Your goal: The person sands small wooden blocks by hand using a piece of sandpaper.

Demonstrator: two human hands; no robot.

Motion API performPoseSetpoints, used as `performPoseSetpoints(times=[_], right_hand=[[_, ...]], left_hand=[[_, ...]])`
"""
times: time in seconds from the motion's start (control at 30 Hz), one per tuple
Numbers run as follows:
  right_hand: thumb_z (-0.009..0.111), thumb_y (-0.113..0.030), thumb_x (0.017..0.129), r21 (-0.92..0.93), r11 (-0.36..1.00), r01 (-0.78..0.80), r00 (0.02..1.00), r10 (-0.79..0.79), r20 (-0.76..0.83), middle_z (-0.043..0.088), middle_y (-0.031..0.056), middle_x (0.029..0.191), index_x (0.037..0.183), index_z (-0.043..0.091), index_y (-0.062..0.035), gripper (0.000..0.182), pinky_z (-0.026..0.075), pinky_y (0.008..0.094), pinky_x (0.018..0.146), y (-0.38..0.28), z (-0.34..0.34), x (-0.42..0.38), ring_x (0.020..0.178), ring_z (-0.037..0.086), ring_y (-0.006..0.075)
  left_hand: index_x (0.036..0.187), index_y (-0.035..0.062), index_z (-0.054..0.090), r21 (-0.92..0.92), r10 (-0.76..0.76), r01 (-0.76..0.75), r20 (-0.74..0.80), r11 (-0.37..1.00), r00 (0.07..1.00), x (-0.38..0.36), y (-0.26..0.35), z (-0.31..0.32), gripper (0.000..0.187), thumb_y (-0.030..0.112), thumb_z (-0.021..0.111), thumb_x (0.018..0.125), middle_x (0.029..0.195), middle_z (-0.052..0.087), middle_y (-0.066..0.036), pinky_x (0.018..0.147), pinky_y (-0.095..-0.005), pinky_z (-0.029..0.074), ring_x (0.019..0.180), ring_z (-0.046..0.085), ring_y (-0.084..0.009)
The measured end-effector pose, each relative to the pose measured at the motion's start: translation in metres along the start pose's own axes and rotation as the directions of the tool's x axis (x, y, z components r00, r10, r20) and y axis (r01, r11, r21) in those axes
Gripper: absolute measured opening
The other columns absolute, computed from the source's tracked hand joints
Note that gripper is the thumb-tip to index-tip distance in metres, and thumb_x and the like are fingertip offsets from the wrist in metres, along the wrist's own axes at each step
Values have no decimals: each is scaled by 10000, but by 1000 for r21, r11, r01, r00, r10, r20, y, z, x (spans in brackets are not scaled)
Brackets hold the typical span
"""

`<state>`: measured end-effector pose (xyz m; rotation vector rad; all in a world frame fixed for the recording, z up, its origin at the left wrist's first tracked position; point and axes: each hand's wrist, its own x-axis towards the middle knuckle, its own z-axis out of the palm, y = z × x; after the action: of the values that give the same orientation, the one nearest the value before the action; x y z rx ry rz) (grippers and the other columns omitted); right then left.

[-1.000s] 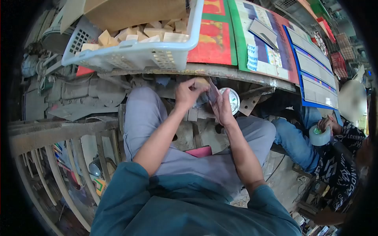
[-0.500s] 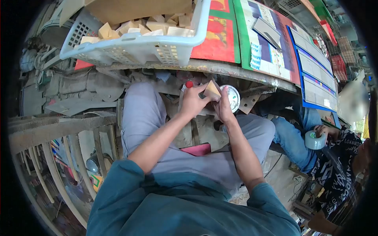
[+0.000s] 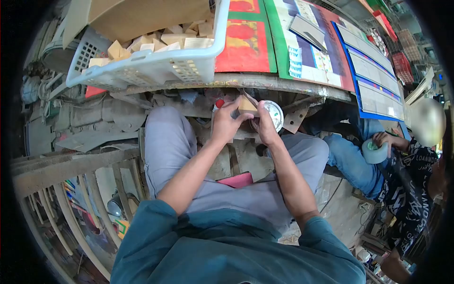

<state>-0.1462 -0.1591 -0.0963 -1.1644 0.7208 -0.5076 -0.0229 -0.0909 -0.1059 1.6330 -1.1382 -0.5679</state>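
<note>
A small wooden block (image 3: 247, 105) with a pale wedge-shaped face is held up between my two hands, above the gap between my knees. My left hand (image 3: 225, 122) is closed on its left side, thumb along the lower edge. On the right, my right hand (image 3: 267, 127) grips the same block with its fingers mostly hidden. Just beyond the right hand is a white-topped round tin (image 3: 275, 116), partly covered by the fingers. Beside the left fingertips shows a small red cap (image 3: 219, 102); what it sits on is hard to make out.
Ahead, a white plastic basket (image 3: 142, 64) of wooden blocks stands on the bench (image 3: 283, 84) beside painted boards (image 3: 243, 42). Wooden slatted rails (image 3: 71, 165) rise at left. To the right, another person's hand (image 3: 385, 140) holds a tape roll (image 3: 374, 151).
Both hands keep hold of the block while it turns, its pale face now lying differently. The view shifts slightly. At right, the other person's tape roll has tilted and lifted.
</note>
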Motion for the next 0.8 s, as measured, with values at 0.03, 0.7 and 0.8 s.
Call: performPoseSetpoints(times=[0.03,0.7,0.8], right_hand=[[286,-572,929,10,1000,9,1000,-9,-5,535,78,1154,1306,418,7,703,328,296,967,-5,2,0,1084,464,159],[478,-110,919,60,998,21,997,-26,74,554,143,1214,1242,476,77,373,351,297,1005,-76,-66,-49,1130,514,204],[453,-86,925,28,999,16,987,-11,-163,550,152,1215,1242,466,84,360,377,302,987,-64,-80,-42,1124,521,207]], left_hand=[[1143,-8,575,9,8,-8,8,1000,1000,3,-3,1,579,293,766,687,985,636,-194,789,-356,478,925,621,-307],[967,37,575,-303,-103,199,305,932,947,19,-17,13,262,172,708,787,895,576,-23,661,-216,452,805,534,-97],[911,51,600,-410,-233,414,424,812,875,18,-1,8,215,202,701,796,751,570,26,556,-197,386,619,479,-40]])
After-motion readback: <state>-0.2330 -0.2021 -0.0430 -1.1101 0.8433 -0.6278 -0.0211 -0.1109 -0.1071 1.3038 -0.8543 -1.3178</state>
